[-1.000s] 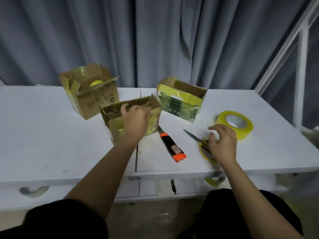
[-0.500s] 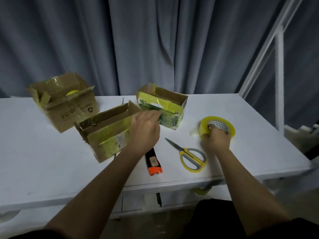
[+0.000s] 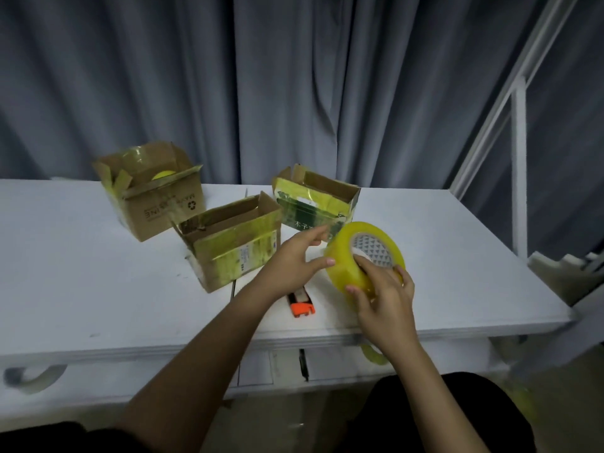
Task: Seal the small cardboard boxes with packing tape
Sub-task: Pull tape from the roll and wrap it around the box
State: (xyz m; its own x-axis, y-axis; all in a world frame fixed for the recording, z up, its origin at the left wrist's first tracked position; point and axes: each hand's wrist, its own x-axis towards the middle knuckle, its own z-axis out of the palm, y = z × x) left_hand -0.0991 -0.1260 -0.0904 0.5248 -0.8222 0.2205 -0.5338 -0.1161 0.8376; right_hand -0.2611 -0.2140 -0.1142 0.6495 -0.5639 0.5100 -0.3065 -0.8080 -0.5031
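Gripping the yellow tape roll [image 3: 346, 266] from below, the right hand [image 3: 384, 299] curls its fingers round the roll's rim and into its core, holding it tilted on edge above the white table [image 3: 81, 289]. The left hand [image 3: 294, 259] reaches toward the roll with fingers straight and spread, grasping nothing; one fingertip touches the roll's near-left side.

Just left of the roll stands the nearest small cardboard box [image 3: 232, 243], open at the top, its front wrapped in yellowish tape. Behind the roll sits the green-printed box [image 3: 313, 204], also open, with yellow tape across its face. Farther left of the roll, well apart from it, the brown box with printed lettering [image 3: 157, 191] stands with flaps up, something yellow showing inside.

Below the roll, between the two wrists, the orange end of a utility knife [image 3: 302, 307] lies on the table. Under the table edge, beneath the right forearm, part of a yellowish ring [image 3: 372, 356] shows. Behind the table hangs a grey curtain [image 3: 261, 76], and a white frame [image 3: 519, 158] rises to the right of the roll.
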